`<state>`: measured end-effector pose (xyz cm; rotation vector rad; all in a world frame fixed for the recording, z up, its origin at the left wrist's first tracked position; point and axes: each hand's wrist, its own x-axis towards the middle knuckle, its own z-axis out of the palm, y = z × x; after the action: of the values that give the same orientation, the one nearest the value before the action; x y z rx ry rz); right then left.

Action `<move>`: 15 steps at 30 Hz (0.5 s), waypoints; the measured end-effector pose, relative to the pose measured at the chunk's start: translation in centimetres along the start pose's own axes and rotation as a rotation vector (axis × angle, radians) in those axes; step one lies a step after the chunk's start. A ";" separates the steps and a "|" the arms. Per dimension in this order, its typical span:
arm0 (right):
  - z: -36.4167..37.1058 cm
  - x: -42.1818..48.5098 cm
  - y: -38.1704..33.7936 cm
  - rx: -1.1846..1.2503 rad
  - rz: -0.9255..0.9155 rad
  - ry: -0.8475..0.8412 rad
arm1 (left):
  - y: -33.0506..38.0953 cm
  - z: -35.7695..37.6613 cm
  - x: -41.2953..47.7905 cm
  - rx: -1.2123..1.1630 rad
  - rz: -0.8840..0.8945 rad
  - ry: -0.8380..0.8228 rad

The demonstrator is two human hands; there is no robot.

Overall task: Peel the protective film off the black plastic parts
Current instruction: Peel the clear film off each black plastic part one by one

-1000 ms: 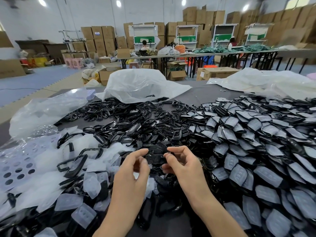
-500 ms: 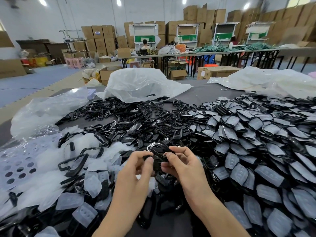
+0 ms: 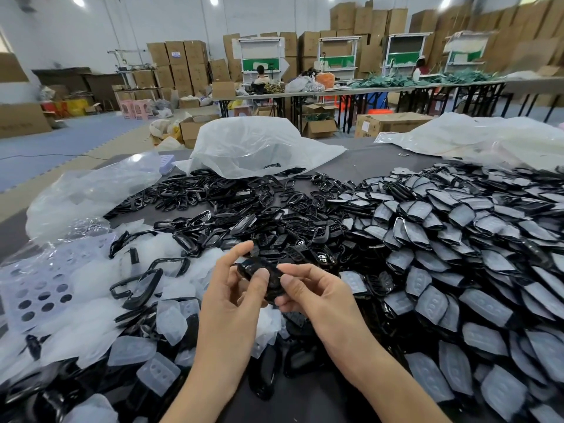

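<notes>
Pinching one part (image 3: 248,270) by its ends, the left hand (image 3: 232,303) is gripping from 8 o'clock, the right hand (image 3: 314,296) from 4; axis running 10-to-4

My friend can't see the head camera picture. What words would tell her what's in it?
A left hand and a right hand pinch one black part together above a grey table. Film-covered parts heap up to the right; peeled films lie to the left.

The left hand (image 3: 232,303) has lifted its forefinger off the black part (image 3: 246,270), now tipped flatter.
</notes>
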<state>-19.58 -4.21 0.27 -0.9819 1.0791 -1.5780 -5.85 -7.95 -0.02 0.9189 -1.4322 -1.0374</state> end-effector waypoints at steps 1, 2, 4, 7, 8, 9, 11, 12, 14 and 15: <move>0.0 0.0 -0.1 -0.037 -0.012 -0.003 | 0.0 -0.1 0.0 0.007 -0.006 -0.019; -0.1 -0.1 -0.2 -0.078 -0.028 -0.006 | 0.0 -0.1 0.1 0.002 -0.022 -0.031; -0.2 -0.2 -0.4 -0.137 -0.058 -0.015 | -0.1 -0.1 0.2 -0.072 -0.085 -0.045; -0.1 -0.4 -0.6 -0.139 -0.079 -0.034 | -0.1 0.5 0.1 -0.353 -0.206 -0.078; 0.0 -0.5 -0.6 -0.125 -0.078 -0.042 | 0.0 0.6 0.1 -0.459 -0.245 -0.082; 0.1 -0.5 -0.6 -0.112 -0.076 -0.047 | 0.2 0.7 0.1 -0.529 -0.268 -0.076; 0.1 -0.5 -0.5 -0.115 -0.076 -0.047 | 0.2 0.6 0.0 -0.477 -0.251 -0.033; 0.1 -0.5 -0.5 -0.134 -0.081 -0.039 | 0.1 0.6 -0.1 -0.296 -0.188 -0.002; 0.0 -0.5 -0.3 -0.185 -0.096 -0.015 | -0.1 0.4 -0.2 0.101 -0.022 0.021; -0.1 -0.5 -0.3 -0.206 -0.107 -0.002 | 0.0 0.4 -0.2 0.168 0.018 0.015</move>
<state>-19.60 -3.72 0.49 -1.1957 1.2237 -1.5729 -6.20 -7.69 -0.12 1.0300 -1.5295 -0.9056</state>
